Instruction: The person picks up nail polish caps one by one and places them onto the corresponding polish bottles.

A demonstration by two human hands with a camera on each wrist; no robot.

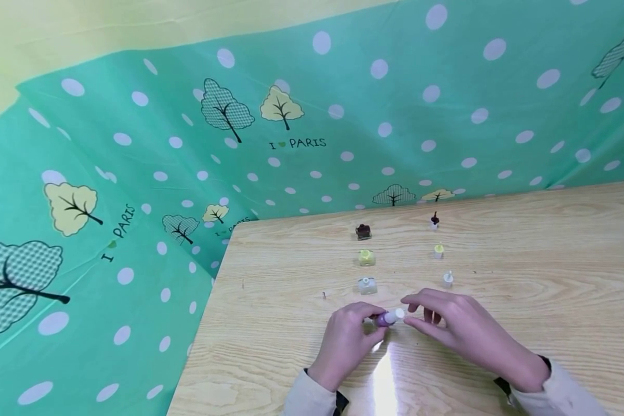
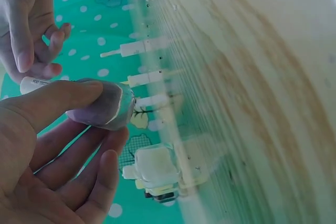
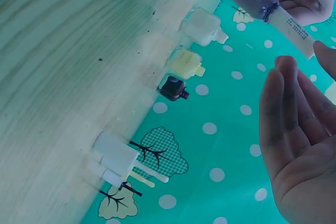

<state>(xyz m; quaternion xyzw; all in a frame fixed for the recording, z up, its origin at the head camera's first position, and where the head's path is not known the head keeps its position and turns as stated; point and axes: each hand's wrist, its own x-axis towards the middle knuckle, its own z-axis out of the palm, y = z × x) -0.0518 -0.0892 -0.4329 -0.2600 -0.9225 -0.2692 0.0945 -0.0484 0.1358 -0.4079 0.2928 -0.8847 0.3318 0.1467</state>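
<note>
Person's L hand [image 1: 347, 336] pinches a purple btl [image 1: 382, 320] btwn thumb and fingers at a wood table [image 1: 260, 341], thumb across one face, fingertips on the opp. side. The btl's white cap [image 1: 396, 315] is on, tilted up and pointing twd the R hand [image 1: 460, 323], small print along it. R fingers, loosely bent w/ a gap btwn thumb and fingertips, are just beside that cap; whether the thumb tip touches it, can't tell. Beyond the purple btl, a bit to its L, three uncapped btls stand in a row: clear btl [image 1: 367, 286] nearest it, then yellow btl [image 1: 366, 260], dark btl [image 1: 363, 232] farthest. Beyond the purple btl to its R, a second row stands w/ brushes up: pale-brush cap [image 1: 448, 281] nearest, then yellow-brush cap [image 1: 438, 254], dark-brush cap [image 1: 434, 226] farthest. Closest obstacles past the purple btl: clear btl on the L hand's side, pale-brush cap on the R hand's, both apart from the fingers. Well beyond the purple btl and off to its L hangs green cloth [image 1: 270, 179] w/ white spots, trees, "PARIS" lettering
</note>
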